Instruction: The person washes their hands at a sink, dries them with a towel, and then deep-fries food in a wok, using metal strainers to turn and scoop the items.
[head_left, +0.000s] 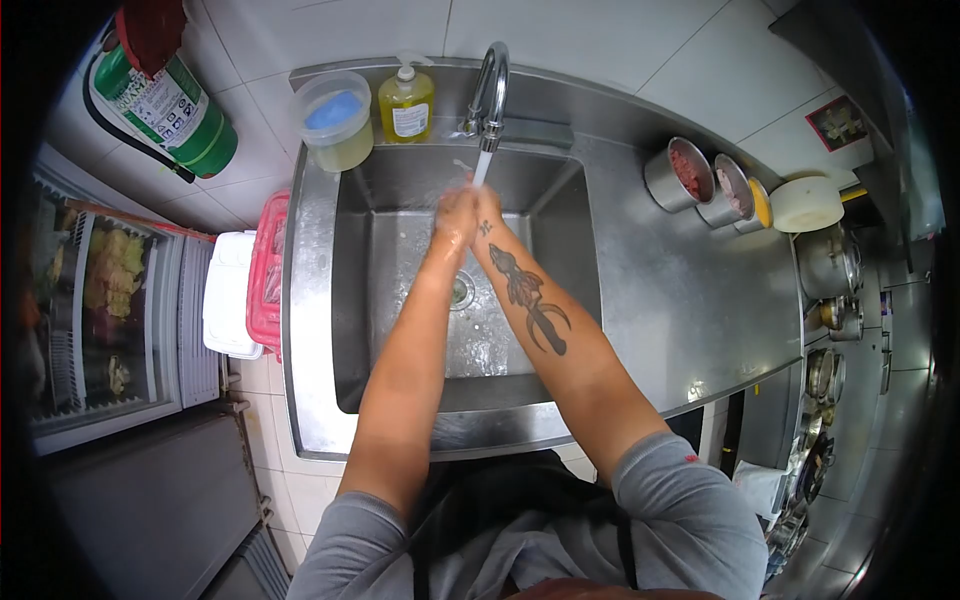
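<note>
Water runs from a chrome faucet (492, 95) onto my hands, which are together over the stainless steel sink (358, 330). My left hand (456, 214) is pressed against my right hand (484, 204), and both look wet. Splashing water and the overlap of the hands hide the fingers, so their pose is unclear. No object shows in either hand. Beneath my wrists, the drain (461, 293) lies in the wet sink bottom.
Behind the sink stand a yellow soap pump bottle (406, 105) and a clear tub (336, 125) holding liquid and a blue item. Metal containers of meat (680, 176) line the right counter (680, 290). A green fire extinguisher (165, 110) hangs at left, above a red crate (264, 275).
</note>
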